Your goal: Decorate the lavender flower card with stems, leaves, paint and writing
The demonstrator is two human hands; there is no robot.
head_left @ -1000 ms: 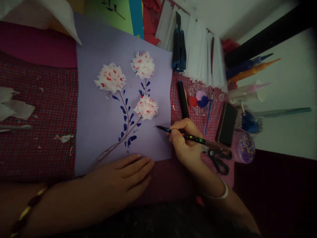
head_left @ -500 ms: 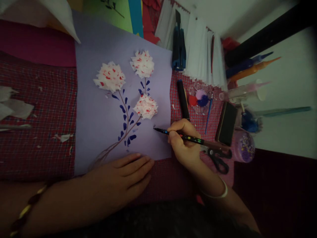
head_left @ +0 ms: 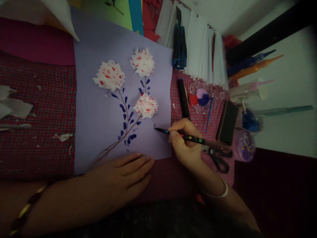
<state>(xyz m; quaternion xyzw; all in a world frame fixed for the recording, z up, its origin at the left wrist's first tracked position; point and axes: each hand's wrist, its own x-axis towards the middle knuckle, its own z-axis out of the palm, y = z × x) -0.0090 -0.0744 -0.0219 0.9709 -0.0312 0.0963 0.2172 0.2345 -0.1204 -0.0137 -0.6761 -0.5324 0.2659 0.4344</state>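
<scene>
A lavender sheet of paper [head_left: 99,109] bears three white paper flowers flecked with red, the lowest flower [head_left: 145,105] nearest the pen. Brown stems and dark blue leaves are painted under them. My right hand [head_left: 185,142] grips a dark brush pen [head_left: 190,138] with star decorations, its tip at a small dark mark [head_left: 155,126] on the paper's right part. My left hand [head_left: 128,175] lies flat with fingers stretched along the paper's near edge, holding nothing.
Right of the paper are a black marker [head_left: 183,97], a paint palette [head_left: 200,98], a thin blue brush [head_left: 210,112], scissors [head_left: 219,160], a dark box [head_left: 227,123] and a jar of beads [head_left: 244,146]. A stapler [head_left: 179,43] rests on pleated white paper [head_left: 200,53]. Paper scraps [head_left: 15,105] lie left.
The dark mark at the pen's tip has grown a little, with more strokes. My left hand stays in place on the paper's edge.
</scene>
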